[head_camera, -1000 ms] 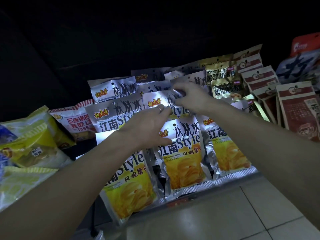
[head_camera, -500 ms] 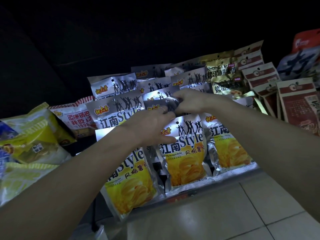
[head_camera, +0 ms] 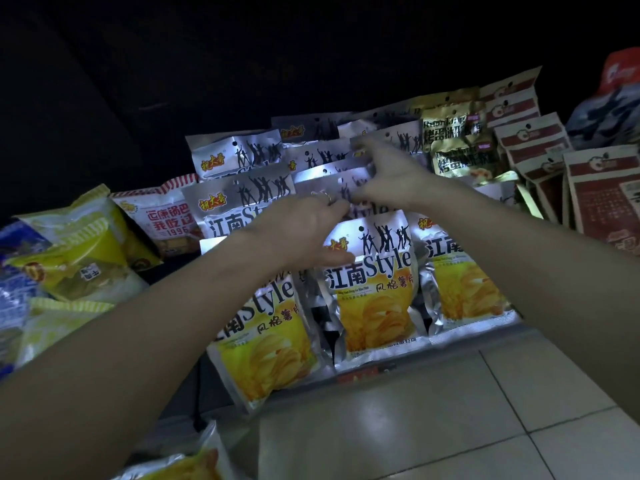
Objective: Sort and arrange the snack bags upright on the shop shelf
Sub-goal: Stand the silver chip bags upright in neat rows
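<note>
Up close, the fingers (head_camera: pixel 341 206) of the left hand (head_camera: pixel 298 230) curl over the silver top edge of a crisp bag in the middle row, a ring on one finger, the thumb pressed against the front bag (head_camera: pixel 372 282) below it. The right hand (head_camera: pixel 391 174) reaches further back, its fingers pinching the top of another silver bag (head_camera: pixel 332 174) in the stack; the exact grip is partly hidden by the hand itself. Both forearms come in from the lower corners. The silver-and-yellow crisp bags stand in overlapping rows on the shelf (head_camera: pixel 367 370), leaning back, three at the front. To the left lie yellow packets (head_camera: pixel 79 251) and a red-and-white striped bag (head_camera: pixel 162 216), tipped over. To the right stand gold bags (head_camera: pixel 453 140) and brown-red packets (head_camera: pixel 602 202). Pale floor tiles (head_camera: pixel 433 420) show below the shelf edge.
</note>
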A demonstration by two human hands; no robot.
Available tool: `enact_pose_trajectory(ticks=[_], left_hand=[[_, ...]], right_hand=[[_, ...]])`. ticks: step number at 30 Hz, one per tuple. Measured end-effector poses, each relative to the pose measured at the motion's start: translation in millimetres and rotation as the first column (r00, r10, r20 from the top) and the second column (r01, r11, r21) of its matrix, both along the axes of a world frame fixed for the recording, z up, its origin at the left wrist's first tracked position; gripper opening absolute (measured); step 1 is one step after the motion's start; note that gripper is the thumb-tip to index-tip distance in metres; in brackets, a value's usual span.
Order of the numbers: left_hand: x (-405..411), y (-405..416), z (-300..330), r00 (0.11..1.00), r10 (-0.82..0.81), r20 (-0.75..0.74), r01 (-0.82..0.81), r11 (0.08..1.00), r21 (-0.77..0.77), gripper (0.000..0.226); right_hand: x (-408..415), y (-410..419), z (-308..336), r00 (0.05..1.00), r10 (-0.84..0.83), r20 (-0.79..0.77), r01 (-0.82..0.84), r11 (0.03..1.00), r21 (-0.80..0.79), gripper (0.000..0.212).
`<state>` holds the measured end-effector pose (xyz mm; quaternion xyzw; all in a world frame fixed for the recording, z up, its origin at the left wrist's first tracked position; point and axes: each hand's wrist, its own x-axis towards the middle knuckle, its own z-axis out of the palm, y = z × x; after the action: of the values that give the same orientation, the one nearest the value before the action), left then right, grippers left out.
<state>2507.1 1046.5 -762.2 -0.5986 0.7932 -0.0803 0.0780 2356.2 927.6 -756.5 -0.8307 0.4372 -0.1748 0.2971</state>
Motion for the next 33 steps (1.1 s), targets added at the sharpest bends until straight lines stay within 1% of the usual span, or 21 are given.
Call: enact_pose_trajectory(ticks=[1, 3, 4, 5, 7, 9, 10, 12, 14, 15, 17, 19, 20, 22, 24, 26, 27, 29, 31, 33], left_hand=[[2, 4, 2, 1.000, 0.007, -0.020, -0.007, 1.000, -0.024, 0.073], [7, 15, 6, 0.998, -0.011, -0.066, 0.004, 0.994, -0.105, 0.064], [11, 23, 9, 0.994, -0.044, -0.104, 0.027, 0.986, -0.165, 0.057], [16, 31, 12, 0.987, -0.087, -0.138, 0.055, 0.973, -0.222, 0.047], [29, 53, 19, 0.975, -0.143, -0.169, 0.083, 0.944, -0.320, 0.031], [42, 82, 25, 0.974, -0.132, -0.183, 0.059, 0.932, -0.359, 0.022], [47, 99, 26, 0.972, -0.122, -0.200, 0.043, 0.933, -0.358, 0.018], [57, 135, 25, 0.969, -0.097, -0.229, 0.019, 0.948, -0.319, 0.015], [69, 168, 20, 0.970, -0.049, -0.239, -0.009, 0.972, -0.233, 0.010], [76, 185, 16, 0.970, -0.003, -0.244, -0.040, 0.984, -0.172, 0.011], [91, 217, 5, 0.960, 0.100, -0.261, -0.112, 0.993, -0.028, 0.012], [105, 247, -6, 0.945, 0.205, -0.254, -0.186, 0.978, 0.097, 0.018], [111, 261, -12, 0.940, 0.253, -0.230, -0.221, 0.962, 0.159, 0.021], [120, 284, -23, 0.928, 0.352, -0.125, -0.302, 0.904, 0.304, 0.022], [126, 304, -37, 0.914, 0.406, -0.019, -0.366, 0.843, 0.394, 0.024], [132, 322, -52, 0.877, 0.472, 0.087, -0.456, 0.763, 0.458, 0.044], [135, 328, -59, 0.854, 0.500, 0.146, -0.501, 0.713, 0.491, 0.054], [140, 338, -72, 0.803, 0.565, 0.187, -0.563, 0.619, 0.548, 0.064], [141, 343, -85, 0.774, 0.598, 0.208, -0.583, 0.546, 0.601, 0.062], [141, 342, -99, 0.766, 0.604, 0.218, -0.585, 0.515, 0.626, 0.059]], right_hand=[[0, 4, -1, 1.000, -0.026, 0.016, 0.029, 0.988, -0.151, 0.066], [4, 22, -1, 0.997, -0.023, 0.073, 0.052, 0.900, -0.434, 0.053], [9, 35, -2, 0.991, 0.029, 0.129, 0.042, 0.855, -0.517, 0.044], [14, 52, -1, 0.976, 0.103, 0.189, 0.023, 0.824, -0.565, 0.035], [24, 86, -1, 0.930, 0.222, 0.292, -0.013, 0.816, -0.578, 0.021], [31, 118, -3, 0.897, 0.259, 0.358, -0.035, 0.849, -0.527, 0.014], [35, 133, -4, 0.884, 0.265, 0.385, -0.054, 0.876, -0.479, 0.014], [44, 166, -9, 0.856, 0.305, 0.417, -0.145, 0.916, -0.373, 0.016], [53, 203, -18, 0.825, 0.384, 0.414, -0.274, 0.913, -0.301, 0.017], [58, 222, -26, 0.819, 0.423, 0.387, -0.338, 0.902, -0.269, 0.019], [64, 258, -44, 0.807, 0.524, 0.274, -0.490, 0.851, -0.188, 0.022], [69, 290, -65, 0.752, 0.651, 0.102, -0.645, 0.759, -0.085, 0.019], [73, 302, -75, 0.707, 0.707, -0.012, -0.707, 0.707, -0.030, 0.021], [82, 323, -94, 0.598, 0.768, -0.231, -0.777, 0.625, 0.068, 0.042], [92, 336, -112, 0.504, 0.774, -0.383, -0.812, 0.576, 0.095, 0.062], [101, 344, -126, 0.459, 0.745, -0.485, -0.836, 0.546, 0.048, 0.069], [104, 347, -132, 0.465, 0.727, -0.505, -0.834, 0.551, 0.024, 0.068], [110, 351, -139, 0.508, 0.684, -0.523, -0.813, 0.582, -0.029, 0.063], [114, 352, -140, 0.559, 0.647, -0.518, -0.781, 0.621, -0.067, 0.059], [115, 348, -140, 0.604, 0.639, -0.476, -0.755, 0.650, -0.086, 0.055]])
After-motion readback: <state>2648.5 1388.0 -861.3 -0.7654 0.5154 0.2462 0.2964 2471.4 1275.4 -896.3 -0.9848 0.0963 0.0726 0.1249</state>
